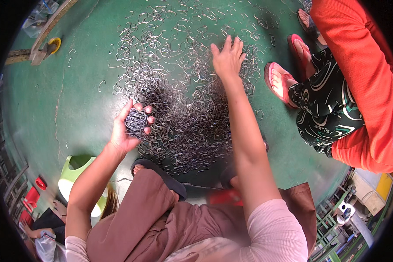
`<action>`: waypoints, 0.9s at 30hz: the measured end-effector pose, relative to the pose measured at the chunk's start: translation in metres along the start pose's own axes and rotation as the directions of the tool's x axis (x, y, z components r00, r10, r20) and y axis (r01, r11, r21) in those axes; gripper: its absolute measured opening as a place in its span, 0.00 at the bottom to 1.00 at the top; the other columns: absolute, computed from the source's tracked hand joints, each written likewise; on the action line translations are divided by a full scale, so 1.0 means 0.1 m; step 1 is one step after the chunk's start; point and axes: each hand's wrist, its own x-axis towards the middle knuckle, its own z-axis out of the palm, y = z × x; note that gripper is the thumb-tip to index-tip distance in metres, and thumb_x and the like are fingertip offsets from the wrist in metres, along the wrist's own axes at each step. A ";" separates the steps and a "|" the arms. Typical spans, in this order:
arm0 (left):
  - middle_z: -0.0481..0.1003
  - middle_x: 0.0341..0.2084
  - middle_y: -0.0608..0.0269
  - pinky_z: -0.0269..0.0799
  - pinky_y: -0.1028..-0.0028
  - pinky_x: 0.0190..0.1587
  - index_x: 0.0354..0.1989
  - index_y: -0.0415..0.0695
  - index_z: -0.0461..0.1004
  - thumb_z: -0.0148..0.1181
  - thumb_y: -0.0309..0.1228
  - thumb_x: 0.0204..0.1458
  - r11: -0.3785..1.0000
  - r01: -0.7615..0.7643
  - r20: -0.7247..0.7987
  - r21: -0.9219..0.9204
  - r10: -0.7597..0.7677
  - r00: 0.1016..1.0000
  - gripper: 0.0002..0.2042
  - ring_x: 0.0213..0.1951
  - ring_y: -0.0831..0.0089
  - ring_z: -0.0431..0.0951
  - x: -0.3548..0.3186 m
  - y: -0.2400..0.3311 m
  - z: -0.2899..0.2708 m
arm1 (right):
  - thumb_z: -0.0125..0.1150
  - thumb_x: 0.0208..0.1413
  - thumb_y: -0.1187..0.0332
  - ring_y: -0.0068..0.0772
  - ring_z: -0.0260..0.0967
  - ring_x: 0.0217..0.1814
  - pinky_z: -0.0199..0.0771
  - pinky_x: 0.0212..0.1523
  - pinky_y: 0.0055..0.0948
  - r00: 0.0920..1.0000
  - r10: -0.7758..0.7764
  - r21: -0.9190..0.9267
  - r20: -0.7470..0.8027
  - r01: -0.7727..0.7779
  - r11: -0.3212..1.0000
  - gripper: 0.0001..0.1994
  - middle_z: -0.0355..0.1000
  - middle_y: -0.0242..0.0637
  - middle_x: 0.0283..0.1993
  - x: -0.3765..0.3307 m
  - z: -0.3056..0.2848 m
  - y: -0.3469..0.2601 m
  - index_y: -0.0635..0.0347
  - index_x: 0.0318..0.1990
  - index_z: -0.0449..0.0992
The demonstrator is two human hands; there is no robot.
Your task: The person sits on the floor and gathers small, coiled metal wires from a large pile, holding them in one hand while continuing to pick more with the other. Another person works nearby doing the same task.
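Observation:
A large spread of small bent metal wire hooks (pixel 183 150) lies on the green floor in front of me, thickest near my feet and thinner farther out. My left hand (pixel 129 131), palm up with its fingers curled, holds a tangled clump of wire hooks (pixel 136 123) above the left side of the pile. My right arm reaches out to the far right of the spread. There my right hand (pixel 228 59) is palm down, fingers stretched and apart, over loose hooks. Whether it touches them I cannot tell, and its palm is hidden.
Close on the right squats a person in an orange top (pixel 358 78), their pink flip-flops (pixel 278 83) beside the hooks. A green and white plastic stool (pixel 70 174) stands at my left. A wooden frame (pixel 39 48) with a yellow ring lies far left; green metal machinery fills the lower right.

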 end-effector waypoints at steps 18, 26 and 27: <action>0.68 0.34 0.63 0.67 0.73 0.23 0.28 0.50 0.66 0.44 0.47 0.58 0.998 -0.011 0.069 -0.063 0.015 0.997 0.15 0.32 0.67 0.70 -0.03 0.08 -0.22 | 0.53 0.53 0.61 0.40 0.70 0.43 0.67 0.45 0.43 0.920 0.357 0.083 -0.161 -0.348 0.934 0.08 0.73 0.37 0.36 0.67 -0.26 0.82 0.48 0.36 0.77; 0.68 0.33 0.63 0.67 0.73 0.23 0.28 0.50 0.67 0.44 0.47 0.58 0.998 -0.017 0.042 -0.064 0.019 0.999 0.15 0.33 0.67 0.70 -0.02 0.07 -0.19 | 0.57 0.51 0.66 0.39 0.65 0.49 0.64 0.49 0.37 0.967 -0.208 0.094 -0.149 0.223 0.970 0.09 0.69 0.33 0.45 0.32 -0.26 0.49 0.49 0.42 0.75; 0.68 0.33 0.63 0.67 0.74 0.22 0.28 0.50 0.67 0.44 0.47 0.58 0.998 -0.016 0.049 -0.063 0.019 0.999 0.15 0.33 0.67 0.70 -0.01 0.06 -0.18 | 0.56 0.52 0.67 0.39 0.64 0.52 0.63 0.51 0.38 0.953 -0.283 0.082 -0.108 0.293 0.953 0.10 0.69 0.34 0.47 0.23 -0.24 0.52 0.49 0.43 0.74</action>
